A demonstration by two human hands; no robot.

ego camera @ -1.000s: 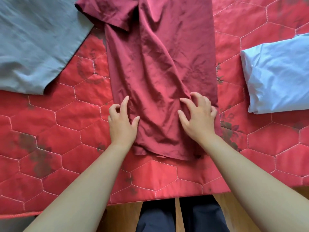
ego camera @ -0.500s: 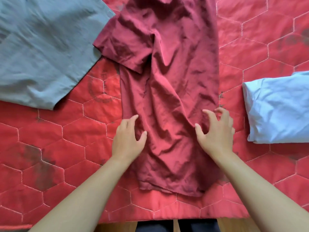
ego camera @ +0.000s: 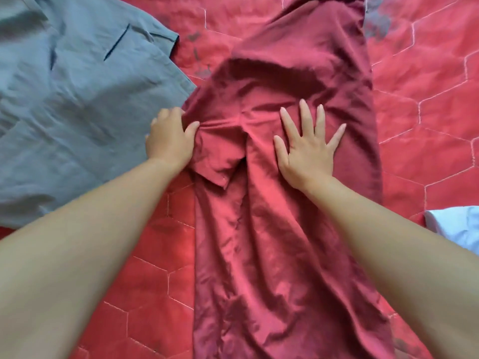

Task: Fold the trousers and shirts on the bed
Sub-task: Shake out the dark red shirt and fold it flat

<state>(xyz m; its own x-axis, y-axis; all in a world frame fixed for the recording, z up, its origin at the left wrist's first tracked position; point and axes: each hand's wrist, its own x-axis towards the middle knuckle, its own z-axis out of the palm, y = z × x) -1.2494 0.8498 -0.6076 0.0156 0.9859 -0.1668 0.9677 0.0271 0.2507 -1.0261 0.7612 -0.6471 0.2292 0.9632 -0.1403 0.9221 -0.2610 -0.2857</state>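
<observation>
Maroon shirt (ego camera: pixel 280 229) lies lengthwise down the middle of the red quilted bed (ego camera: pixel 427 112), and the sleeve fold is on! Left hand (ego camera: pixel 169 139) pinches the loose sleeve (ego camera: pixel 215 156) at the shirt's left edge, right hand (ego camera: pixel 308 146) flat, fingers spread, pinning the body (grey garment (ego camera: pixel 72 99) waits alongside). Next, I'd say: sweep that sleeve inward.
</observation>
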